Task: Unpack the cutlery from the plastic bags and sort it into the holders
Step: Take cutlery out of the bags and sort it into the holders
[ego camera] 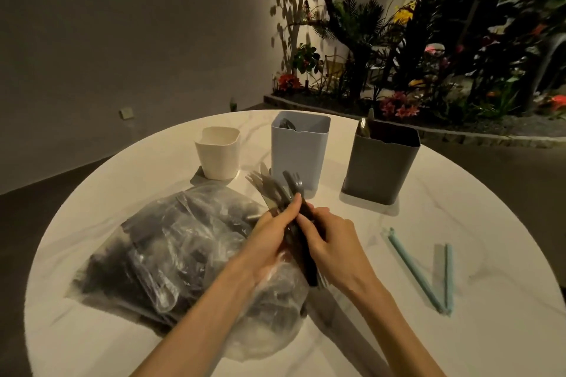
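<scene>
Dark plastic cutlery sits bunched between our two hands, a fistful of forks and knives whose tines and blades fan out past our fingertips toward the far side of the table. Our left hand curls round the bundle from the left, thumb and forefinger pinching it near the top, while our right hand closes on the black handles from the other side, fingers bent round them. The handles run down between our palms and stick out below our wrists. Under and to the left of our left forearm lies a crumpled clear plastic bag, with more dark pieces showing through it, though we cannot tell them apart. Beyond our fingertips stand three holders in a row: a short white holder to the far left, a tall pale blue holder straight ahead, just behind the fanned tines, and a tall grey holder further right. Dark utensil tips show inside the blue one, and a shiny tip rises from the near left corner of the grey one. To the right of our right forearm, well apart from it, two pale green bag clips lie on the marbled tabletop, meeting at their near ends in a V.
</scene>
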The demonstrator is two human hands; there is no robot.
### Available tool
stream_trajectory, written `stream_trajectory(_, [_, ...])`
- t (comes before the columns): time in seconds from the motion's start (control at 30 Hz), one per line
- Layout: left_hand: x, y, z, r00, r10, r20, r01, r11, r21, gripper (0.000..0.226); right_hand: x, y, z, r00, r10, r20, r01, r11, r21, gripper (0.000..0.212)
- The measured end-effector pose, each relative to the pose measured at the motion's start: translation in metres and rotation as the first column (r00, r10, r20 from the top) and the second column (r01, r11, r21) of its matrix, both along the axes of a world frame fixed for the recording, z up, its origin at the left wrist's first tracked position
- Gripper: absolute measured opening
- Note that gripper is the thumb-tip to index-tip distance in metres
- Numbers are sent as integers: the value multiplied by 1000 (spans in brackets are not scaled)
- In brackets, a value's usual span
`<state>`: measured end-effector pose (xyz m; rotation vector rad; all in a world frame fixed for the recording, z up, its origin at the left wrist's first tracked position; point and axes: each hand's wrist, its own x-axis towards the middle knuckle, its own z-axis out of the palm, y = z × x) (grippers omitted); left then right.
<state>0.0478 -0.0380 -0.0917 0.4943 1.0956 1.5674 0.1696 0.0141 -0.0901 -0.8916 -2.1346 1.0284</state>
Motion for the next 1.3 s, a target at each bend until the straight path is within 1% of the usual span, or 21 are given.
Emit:
stream_trajectory(0.07, [1, 0, -1, 998, -58, 21, 58, 998, 4, 41, 2, 4, -4, 1000, -19, -14, 19, 1000, 6, 22])
stream_trajectory(0.1, [2, -1, -1, 998, -57, 20, 57, 998, 0, 39, 3, 5, -4, 999, -38, -33, 38, 999, 3, 16])
stream_trajectory(0.17, [1, -2, -1, 999, 0, -47, 0, 1000, -5, 31, 4, 9, -5, 996, -75, -51, 75, 997, 11, 14])
stream_trajectory(0.23, [2, -2, 0, 997, 50, -54, -50, 999, 15, 25, 4, 10, -6, 992, -99, -76, 99, 995, 1, 16])
stream_trajectory(0.33, [0, -2, 2, 999, 51, 5, -51, 998, 40, 23, 7, 12, -1, 968, -129, -216, 98, 984, -149, 24])
stream_trajectory(0.37, [-2, 0, 1, 998, 53, 23, -54, 998, 43, 23, 8, 14, 2, 958, -139, -249, 97, 980, -173, 26])
stream_trajectory(0.4, [-2, 0, 2, 997, 53, 58, -56, 997, 51, 23, 11, 18, 3, 952, -163, -259, 127, 981, -150, 27])
stream_trajectory(0.47, [-2, -2, 4, 984, 31, 178, -47, 995, 85, 17, 18, 25, 7, 939, -209, -272, 207, 978, -36, 21])
stream_trajectory(0.5, [-3, -2, 5, 972, 4, 236, -27, 995, 98, 16, 22, 27, 10, 933, -191, -303, 205, 979, 14, 18])
stream_trajectory(0.57, [-3, -3, 6, 950, -78, 304, 50, 994, 100, 15, 28, 27, 14, 907, -75, -415, 107, 993, 55, 17])
stream_trajectory(0.6, [-3, -3, 5, 940, -127, 316, 99, 990, 105, 15, 29, 26, 16, 895, -12, -446, 48, 997, 68, 19])
stream_trajectory(0.67, [-3, -3, 3, 942, -193, 275, 168, 979, 112, 16, 30, 24, 15, 898, 73, -433, -12, 990, 141, 24])
stream_trajectory(0.73, [-2, -3, 1, 962, -188, 197, 170, 980, 106, 16, 30, 22, 10, 939, 120, -323, -26, 959, 282, 25])
stream_trajectory(0.8, [-1, -3, -1, 974, -182, 134, 171, 981, 94, 28, 31, 22, 6, 962, 138, -233, -49, 934, 353, 35])
stream_trajectory(0.87, [-2, -4, -1, 983, -177, 38, 175, 983, 61, 44, 31, 23, 3, 967, 155, -202, -67, 921, 384, 44])
stream_trajectory(0.93, [-1, -5, 2, 987, -156, -49, 158, 987, 38, 42, 28, 25, -2, 977, 133, -165, -49, 899, 436, 45])
stream_trajectory(1.03, [0, -8, 6, 986, -141, -92, 150, 984, 98, 27, 22, 25, -6, 990, 63, -130, 7, 878, 478, 51])
stream_trajectory(1.1, [0, -9, 5, 977, -154, -146, 171, 979, 109, 20, 24, 27, -7, 992, 65, -107, -9, 890, 456, 55])
stream_trajectory(1.17, [0, -11, 4, 964, -148, -221, 167, 983, 71, 22, 25, 26, -7, 987, 101, -125, -51, 933, 356, 52])
stream_trajectory(1.23, [2, -10, 1, 955, -107, -278, 119, 992, 28, 28, 20, 20, -3, 961, 106, -257, -60, 982, 180, 40])
stream_trajectory(1.3, [5, -9, 2, 949, -94, -300, 101, 995, 10, 26, 15, 12, 2, 902, 28, -431, -22, 1000, 19, 22])
